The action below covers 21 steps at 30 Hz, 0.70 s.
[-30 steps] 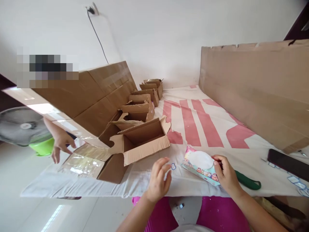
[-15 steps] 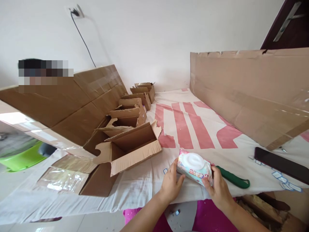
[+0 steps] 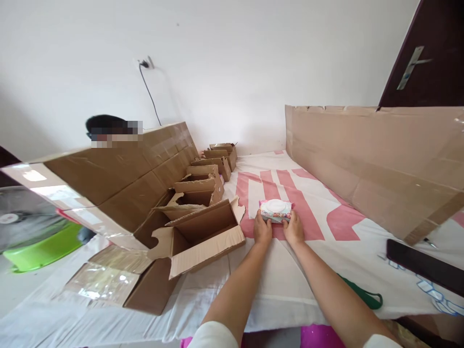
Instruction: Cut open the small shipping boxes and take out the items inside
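A pack of wet wipes (image 3: 276, 210) with a white lid and a pink, patterned wrapper is between my two hands, over the red-striped part of the cloth (image 3: 268, 270). My left hand (image 3: 263, 229) grips its left end, the thumb on the near side. On the right end, my right hand (image 3: 294, 227) holds it the same way. Whether the pack rests on the cloth or hangs just above it I cannot tell. Left of my hands stands an open cardboard box (image 3: 206, 237) with its flaps up. Partly behind my right forearm lies a dark green handle-like object (image 3: 366, 296).
Several open cardboard boxes (image 3: 197, 186) run in a row toward the wall. Tall cardboard panels stand on the left (image 3: 119, 181) and right (image 3: 362, 159). A black phone (image 3: 424, 263) lies at the right. Behind the left panel, a person's head (image 3: 108, 124) shows.
Both hands have carried the pack of wet wipes forward, away from the table's near edge, and my arms are now stretched out. The camera view has tilted up and turned slightly left.
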Tool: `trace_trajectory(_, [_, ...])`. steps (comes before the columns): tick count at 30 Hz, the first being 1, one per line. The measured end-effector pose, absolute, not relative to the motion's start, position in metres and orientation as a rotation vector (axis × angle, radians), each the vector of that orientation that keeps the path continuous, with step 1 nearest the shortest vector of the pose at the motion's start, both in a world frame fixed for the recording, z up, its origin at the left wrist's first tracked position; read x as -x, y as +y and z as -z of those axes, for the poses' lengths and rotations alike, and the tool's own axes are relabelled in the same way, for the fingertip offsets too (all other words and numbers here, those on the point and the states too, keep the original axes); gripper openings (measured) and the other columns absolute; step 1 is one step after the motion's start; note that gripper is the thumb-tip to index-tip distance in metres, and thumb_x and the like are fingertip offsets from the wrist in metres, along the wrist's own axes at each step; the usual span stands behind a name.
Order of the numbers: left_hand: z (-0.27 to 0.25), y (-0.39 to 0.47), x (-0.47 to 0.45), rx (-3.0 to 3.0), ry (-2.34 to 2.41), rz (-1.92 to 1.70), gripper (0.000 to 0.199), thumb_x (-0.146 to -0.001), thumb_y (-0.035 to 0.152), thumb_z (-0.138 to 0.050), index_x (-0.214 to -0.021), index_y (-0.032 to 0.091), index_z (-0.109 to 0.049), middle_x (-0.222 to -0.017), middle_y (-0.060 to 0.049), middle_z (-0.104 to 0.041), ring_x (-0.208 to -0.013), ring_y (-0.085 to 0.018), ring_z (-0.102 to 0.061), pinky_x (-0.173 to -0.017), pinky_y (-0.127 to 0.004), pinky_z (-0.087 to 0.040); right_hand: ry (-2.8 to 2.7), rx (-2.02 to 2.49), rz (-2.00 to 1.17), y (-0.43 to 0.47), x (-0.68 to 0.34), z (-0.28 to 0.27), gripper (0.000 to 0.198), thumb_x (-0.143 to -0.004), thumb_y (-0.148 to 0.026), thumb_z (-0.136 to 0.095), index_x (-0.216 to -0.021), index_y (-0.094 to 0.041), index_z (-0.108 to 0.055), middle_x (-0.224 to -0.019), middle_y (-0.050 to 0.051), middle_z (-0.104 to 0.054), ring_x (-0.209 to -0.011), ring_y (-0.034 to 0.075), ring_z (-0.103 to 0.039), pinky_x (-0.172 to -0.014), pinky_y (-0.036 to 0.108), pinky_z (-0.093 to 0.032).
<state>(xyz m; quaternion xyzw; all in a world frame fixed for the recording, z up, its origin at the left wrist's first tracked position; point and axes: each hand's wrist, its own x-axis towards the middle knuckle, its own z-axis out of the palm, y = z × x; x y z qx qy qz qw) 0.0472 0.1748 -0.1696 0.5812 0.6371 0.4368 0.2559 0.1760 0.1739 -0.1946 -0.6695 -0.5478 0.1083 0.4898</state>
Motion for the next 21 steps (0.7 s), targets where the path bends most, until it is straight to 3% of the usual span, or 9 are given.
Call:
trace_trajectory(4, [0.173, 0.171, -0.044, -1.573, 1.698, -1.210, 0.059, -0.086, 0.021, -0.054, -0.143, 0.018, -0.037, -0.147, -0.016, -0.047, -0.137, -0.026, -0.043, -0.113, -0.039, -0.034, -1.308, 1.599, -0.290, 0.170, -0.176, 0.201, 0.047, -0.078, -0.025, -0.051, -0.123, -0.014, -0.050, -0.123, 0.020, -0.056, -0.121, 0.035, -0.050, -0.103, 0.052, -0.039])
trace_trajectory(7, [0.171, 0.171, -0.042, -1.532, 1.683, -1.233, 0.054, -0.085, 0.023, -0.057, -0.137, 0.018, -0.042, -0.143, -0.014, -0.051, -0.133, -0.024, -0.047, -0.109, -0.036, -0.037, -1.280, 1.584, -0.319, 0.170, -0.178, 0.195, 0.043, -0.078, -0.037, -0.056, -0.115, -0.015, -0.053, -0.116, 0.019, -0.061, -0.114, 0.034, -0.054, -0.098, 0.049, -0.043])
trace_trajectory(10, [0.168, 0.170, -0.038, -1.458, 1.690, -1.235, 0.042, -0.085, 0.034, -0.059, -0.123, 0.018, -0.050, -0.126, -0.013, -0.062, -0.117, -0.024, -0.059, -0.099, -0.035, -0.045, -1.215, 1.591, -0.362, 0.168, -0.183, 0.185, 0.042, -0.082, -0.056, -0.048, -0.095, -0.018, -0.057, -0.096, 0.017, -0.065, -0.096, 0.032, -0.060, -0.083, 0.045, -0.049])
trace_trajectory(13, [0.163, 0.163, -0.033, -1.371, 1.723, -1.192, 0.037, -0.086, 0.046, -0.058, -0.110, 0.017, -0.053, -0.110, -0.012, -0.067, -0.104, -0.025, -0.064, -0.092, -0.036, -0.047, -1.148, 1.613, -0.418, 0.164, -0.194, 0.173, 0.049, -0.087, -0.065, -0.032, -0.070, -0.023, -0.051, -0.075, 0.012, -0.063, -0.074, 0.029, -0.061, -0.064, 0.038, -0.047])
trace_trajectory(17, [0.156, 0.139, -0.026, -1.276, 1.759, -1.108, 0.058, -0.078, 0.047, -0.068, -0.121, 0.015, -0.048, -0.121, -0.019, -0.064, -0.113, -0.030, -0.062, -0.094, -0.038, -0.046, -1.163, 1.585, -0.511, 0.157, -0.204, 0.160, 0.051, -0.083, -0.070, -0.038, -0.055, -0.027, -0.039, -0.053, 0.003, -0.051, -0.055, 0.021, -0.048, -0.051, 0.031, -0.033])
trace_trajectory(21, [0.157, 0.094, -0.014, -1.294, 1.680, -1.081, 0.084, -0.072, 0.043, -0.075, -0.141, 0.016, -0.034, -0.140, -0.019, -0.053, -0.127, -0.030, -0.054, -0.100, -0.036, -0.044, -1.293, 1.443, -0.691, 0.148, -0.201, 0.152, 0.055, -0.079, -0.071, -0.046, -0.052, -0.026, -0.031, -0.048, -0.003, -0.037, -0.053, 0.016, -0.039, -0.051, 0.028, -0.028])
